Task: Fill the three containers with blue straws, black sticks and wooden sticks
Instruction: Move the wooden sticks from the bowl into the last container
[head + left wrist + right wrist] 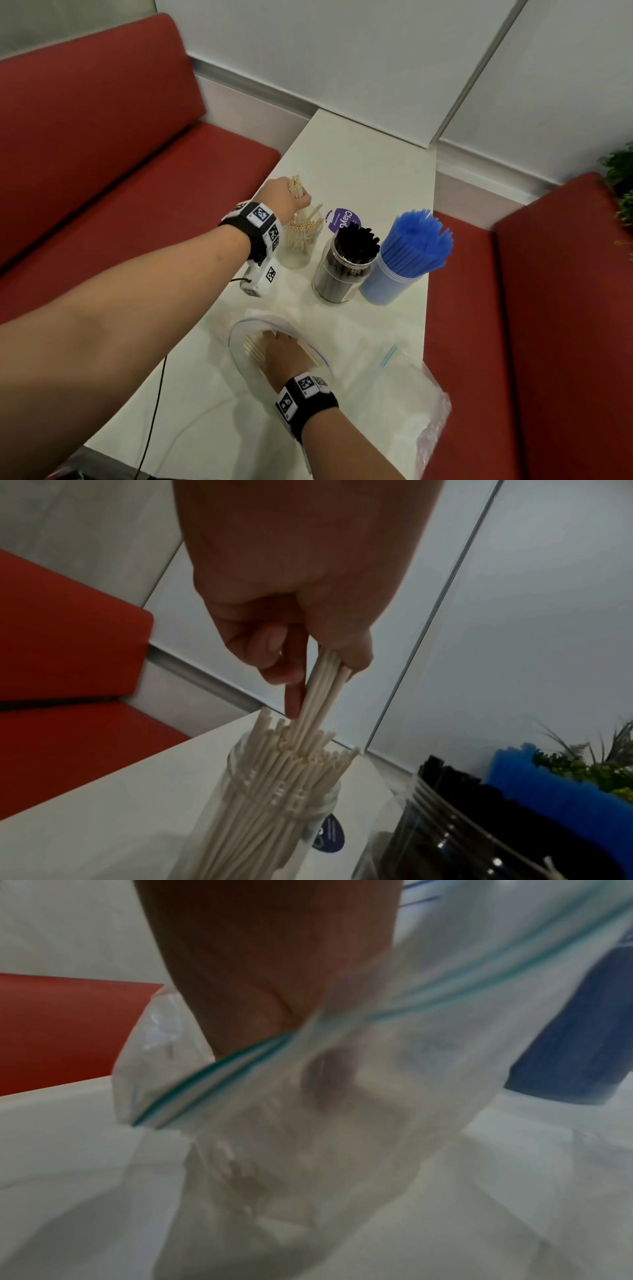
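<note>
My left hand [298, 200] grips a small bundle of wooden sticks [296, 186] upright over the clear jar [298, 255], which holds several more. In the left wrist view the left hand [310, 673] pinches the wooden sticks [320, 693], whose lower ends are inside the clear jar [322, 807]. A jar of black sticks [346, 265] and a container of blue straws [406, 260] stand to the right. My right hand [279, 353] reaches into a clear zip bag [239, 330] over loose wooden sticks [252, 346]. Plastic blurs its fingers in the right wrist view.
The white table [359, 161] has red bench seats [102, 178] on both sides. A purple lid [342, 219] lies behind the jars. More crumpled clear bags [428, 404] lie at the right edge. A black cable [154, 411] trails at the front left, and a green plant [621, 192] stands at far right.
</note>
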